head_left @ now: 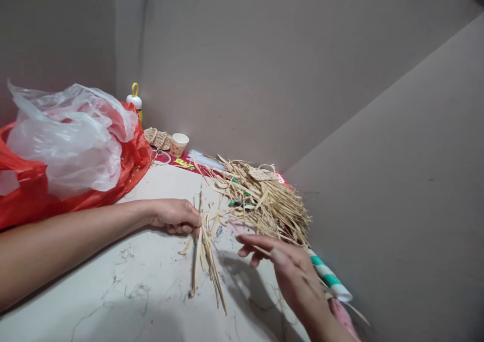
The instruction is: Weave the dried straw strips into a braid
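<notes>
My left hand (176, 217) is closed in a pinch on the top of a small bundle of dry straw strips (204, 256). The strips fan out below the fingers over the white table (124, 281). To the right, my right hand (287, 271) is raised above the table with its fingers stretched forward. A single straw strand (357, 313) runs through it, between thumb and fingers, and its tail sticks out behind the wrist. Just beyond that hand lies a large heap of dry straw (272, 201).
Crumpled white plastic (71, 140) in a red bag (132, 168) fills the left side. At the back stand a paper cup (179, 144), a woven straw piece (158, 139) and a yellow-handled bottle (134, 100). A green-striped roll (330, 279) lies at the right edge, by the wall (416, 206).
</notes>
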{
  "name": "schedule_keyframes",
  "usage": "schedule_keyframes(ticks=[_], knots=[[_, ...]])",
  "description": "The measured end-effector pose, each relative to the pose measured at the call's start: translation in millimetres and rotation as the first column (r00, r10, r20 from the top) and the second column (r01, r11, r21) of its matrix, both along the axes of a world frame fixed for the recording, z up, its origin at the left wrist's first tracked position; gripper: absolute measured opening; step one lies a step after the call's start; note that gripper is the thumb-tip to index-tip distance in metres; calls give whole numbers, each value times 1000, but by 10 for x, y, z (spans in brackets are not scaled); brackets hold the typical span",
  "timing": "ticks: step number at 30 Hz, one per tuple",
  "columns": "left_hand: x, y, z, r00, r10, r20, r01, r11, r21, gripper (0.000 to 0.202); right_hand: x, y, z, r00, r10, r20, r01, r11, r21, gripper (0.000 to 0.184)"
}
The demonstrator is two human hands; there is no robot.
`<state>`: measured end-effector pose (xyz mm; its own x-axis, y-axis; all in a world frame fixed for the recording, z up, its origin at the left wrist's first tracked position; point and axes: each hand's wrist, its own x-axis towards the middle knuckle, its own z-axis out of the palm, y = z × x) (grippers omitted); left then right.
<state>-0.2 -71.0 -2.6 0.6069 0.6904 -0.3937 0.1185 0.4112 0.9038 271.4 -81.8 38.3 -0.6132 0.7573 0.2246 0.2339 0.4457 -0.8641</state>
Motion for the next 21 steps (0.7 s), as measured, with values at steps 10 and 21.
schedule_keyframes(ticks=[10,21], knots=[[-3,26,5,999,-15,28,16,999,-42,28,-95,-136,182,740,217,637,-408,897,169,54],[-9,24,25,999,-11,35,12,998,-55,30,-310,225,34,924,-179,339,157,983,91,27]])
